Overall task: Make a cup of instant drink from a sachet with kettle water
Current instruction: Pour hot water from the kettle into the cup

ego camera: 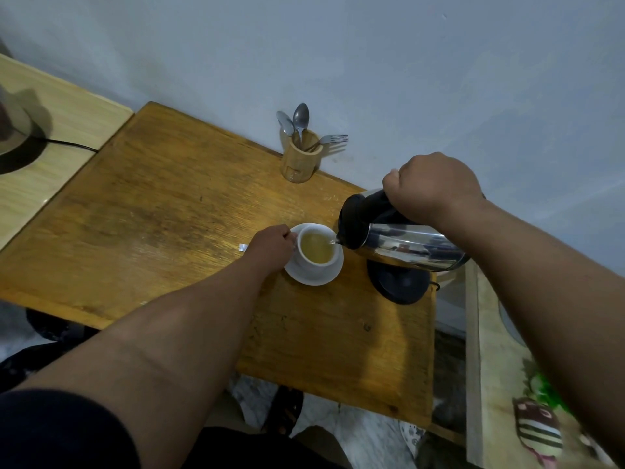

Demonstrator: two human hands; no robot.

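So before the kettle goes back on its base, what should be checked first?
1. Cup level: well filled with yellowish drink, below the rim: ok.
2. Cup steadied: left hand at its side, on the saucer: ok.
3. Kettle grip: right hand closed on the handle: ok.
4. Spout over the cup, no spill seen on the table: ok.
5. Base bare, ready for the kettle: ok.
6. Powder dissolved: cannot tell.
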